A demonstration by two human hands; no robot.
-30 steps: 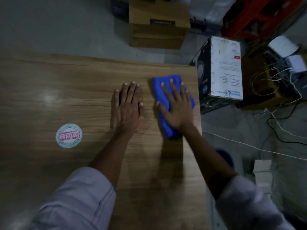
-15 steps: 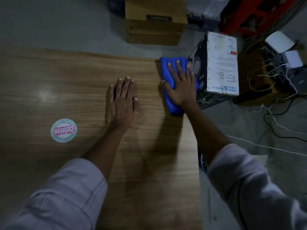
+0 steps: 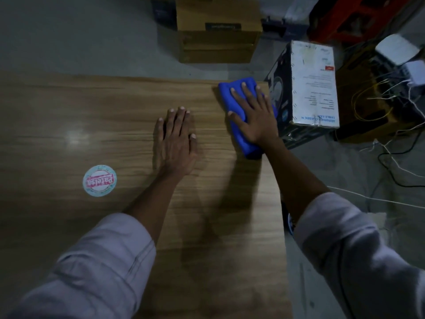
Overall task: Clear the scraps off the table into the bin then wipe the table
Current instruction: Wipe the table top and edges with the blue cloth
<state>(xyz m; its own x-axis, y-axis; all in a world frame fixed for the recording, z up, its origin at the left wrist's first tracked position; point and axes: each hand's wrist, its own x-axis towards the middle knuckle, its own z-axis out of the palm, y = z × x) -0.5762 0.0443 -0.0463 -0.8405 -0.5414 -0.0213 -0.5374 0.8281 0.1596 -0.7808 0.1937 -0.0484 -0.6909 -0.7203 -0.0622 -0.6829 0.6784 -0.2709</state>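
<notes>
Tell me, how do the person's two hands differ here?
The right hand presses a blue cloth near the far right corner of the table; the left hand lies on bare wood with nothing under it. The right hand's fingers are spread; the left hand's lie close together. Both are palm down with straight fingers.

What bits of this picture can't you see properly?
All in the head view:
- Cloth: its middle is hidden under the right hand.
- Table: a patch is covered by the left hand.
- Box: the print is too small and dim to read.
- Carton: cut off by the top edge.
- Blue thing: mostly hidden behind the right sleeve.
</notes>
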